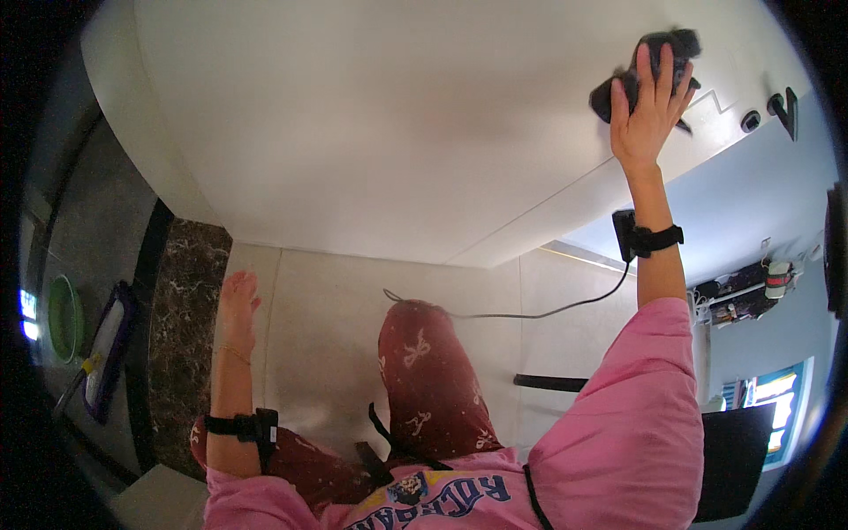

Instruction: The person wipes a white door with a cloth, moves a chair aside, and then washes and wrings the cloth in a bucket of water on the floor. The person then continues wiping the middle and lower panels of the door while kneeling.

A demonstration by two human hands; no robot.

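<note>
My right hand (649,122) is raised at the upper right, fingers spread over a crumpled dark cloth (604,99). It presses the cloth against a white door (397,112), near a black door handle (787,112) and a round lock (750,121). The cloth and fingertips are slightly blurred. My left hand (240,301) hangs low on the left, over the edge of the pale floor tiles, with nothing visible in it. Its fingers are loosely bent and the thumb stands a little apart.
A dark marbled threshold (189,318) runs along the left. Beyond it are a green basin (65,318) and a flat mop (109,358). From the device on my right wrist a thin cable (530,316) trails past my knee. A cluttered shelf (742,298) stands far right.
</note>
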